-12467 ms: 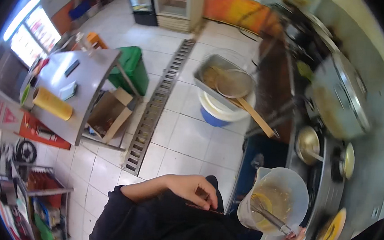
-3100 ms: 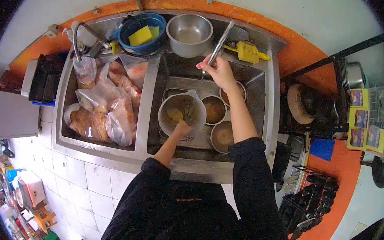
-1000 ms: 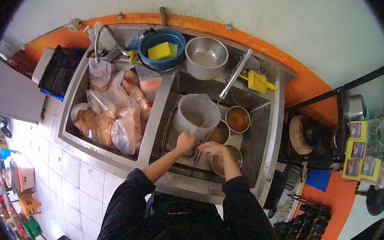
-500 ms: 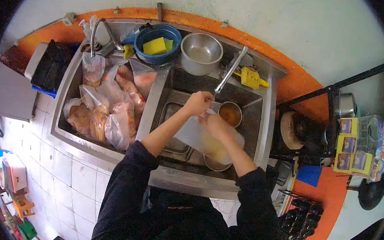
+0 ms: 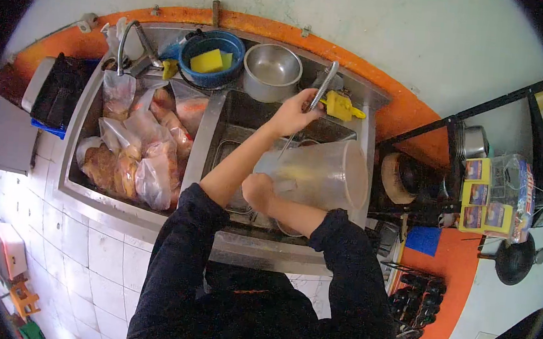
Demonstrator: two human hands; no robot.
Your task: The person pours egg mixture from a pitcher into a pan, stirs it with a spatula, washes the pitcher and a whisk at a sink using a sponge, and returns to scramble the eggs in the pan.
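Observation:
My left hand (image 5: 297,112) is raised over the right sink basin, its fingers round the metal flexible spout (image 5: 324,87). A thin stream of water falls from the spout towards the mouth of a translucent plastic pitcher (image 5: 323,167). That pitcher lies tilted on its side above the basin, base to the right and mouth to the left. My right hand (image 5: 258,191) is closed at the pitcher's near side, by its handle; the fingers are mostly hidden. Beneath the pitcher, metal bowls in the basin are largely covered.
Bagged meat (image 5: 139,153) fills the left basin (image 5: 67,172). Behind the sink stand a blue tub (image 5: 210,78) with sponges, a metal pot (image 5: 272,74) and a yellow sponge (image 5: 339,106). A black rack (image 5: 437,128) stands at right; a curved faucet (image 5: 123,46) is at back left.
The pitcher has gone from upright in the basin to tilted over, its base swung right. My left hand has moved up from the pitcher to the spout; my right hand has shifted left and down.

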